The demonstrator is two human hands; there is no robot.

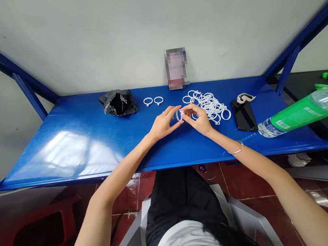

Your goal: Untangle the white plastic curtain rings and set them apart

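Thin white plastic-looking ring [177, 115] between two hands

I have the ring on edge above a glossy blue desk [192, 147], in the gap where two sets of fingers face each other. The bare right hand [201, 119] has thumb and forefinger clamped on the ring's right side. From the other side the bare left hand [161, 125] curves about it, thumb and forefinger apart, the thumb nearer my view; I cannot tell whether they grip it. Just to the right of the right fingers, partly hidden by that hand, I have a loose heap of white knobbed rings [211, 107]. Beyond the left fingers and off to their left, two separate white rings [148, 104] lie side by side; farther left slumps a crumpled black plastic bag [119, 103], mouth open toward me. Straight beyond the fingers, a blurred upright rectangular panel [176, 67] stands against the pale wall [103, 49]. Well to the right of the fingers I make out a flat black phone [244, 116], a curled off-white band [241, 97] at its far end, and past those a clear plastic bottle with a green label [301, 112].
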